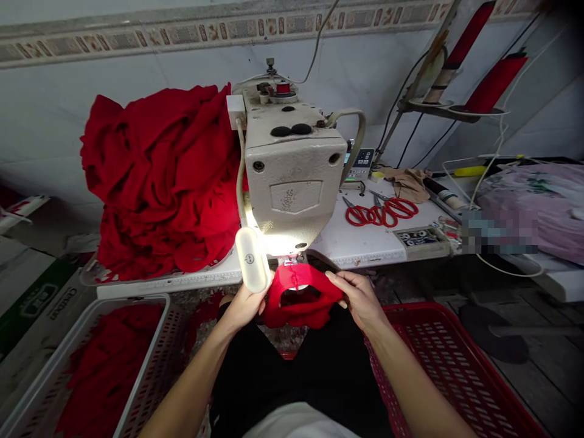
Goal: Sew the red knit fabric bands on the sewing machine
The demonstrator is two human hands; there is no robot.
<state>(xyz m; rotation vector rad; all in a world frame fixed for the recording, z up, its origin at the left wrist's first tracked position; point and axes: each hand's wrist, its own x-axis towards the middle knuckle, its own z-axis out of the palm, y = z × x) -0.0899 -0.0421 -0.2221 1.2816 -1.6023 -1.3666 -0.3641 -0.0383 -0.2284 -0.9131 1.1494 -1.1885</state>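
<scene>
A loop of red fabric (296,311) is stretched between my two hands under the head of a white sewing machine (296,158). Its upper edge lies at the needle area, lit by a small lamp (252,260). My left hand (249,307) grips the left side of the fabric, its fingers partly hidden by the lamp. On the right side, my right hand (358,297) pinches the edge between thumb and fingers. A seam runs across the lit strip of fabric near the presser foot.
A big heap of red fabric (164,176) rests left of the machine. Red-handled scissors (381,212) and a bobbin box (420,240) lie to the right. Below stand a white basket (157,340) of red pieces and a red basket (438,353). Red thread cones (495,82) stand at upper right.
</scene>
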